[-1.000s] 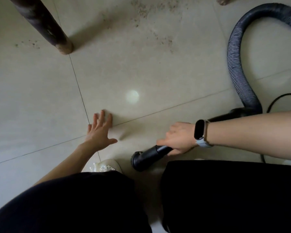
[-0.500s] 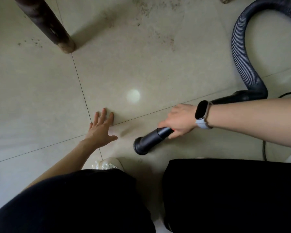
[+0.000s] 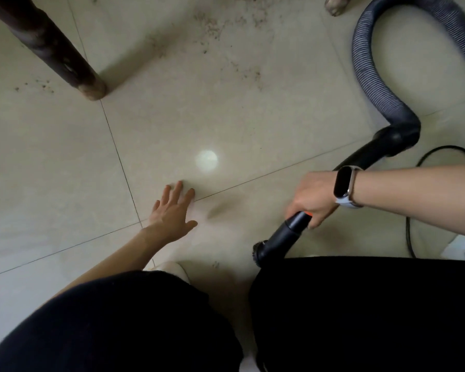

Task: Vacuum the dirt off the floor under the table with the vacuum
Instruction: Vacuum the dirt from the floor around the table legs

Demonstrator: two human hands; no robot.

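The person had two hands in view. The left hand [image 3: 172,210] lay flat on the floor [image 3: 226,124], fingers straight and spread, holding nothing. The right hand [image 3: 313,198], with one watch [image 3: 344,185] on its wrist, had its fingers curled round the black vacuum tube [image 3: 285,237] just above an orange mark. The tube slanted down and to the left; its nozzle [image 3: 258,253] sat low by the person's right knee, and whether it touched the floor could not be told.

One ribbed grey hose [image 3: 365,68] looped from the top right down into the tube's black elbow [image 3: 397,135]. One black cord [image 3: 410,237] curved over the tiles at the right.

Two table legs showed: one dark leg [image 3: 54,49] at the upper left, and the foot of a second leg [image 3: 336,5] at the top edge. Dirt [image 3: 212,25] lay in three patches: the largest at the top centre between the legs, a thinner scatter [image 3: 250,73] below it, and a few specks [image 3: 38,85] left of the dark leg. All three were well apart from the nozzle. One small speck cluster [image 3: 215,263] lay near the knees. One round spot of light [image 3: 206,160] shone on the tile just above the left hand.
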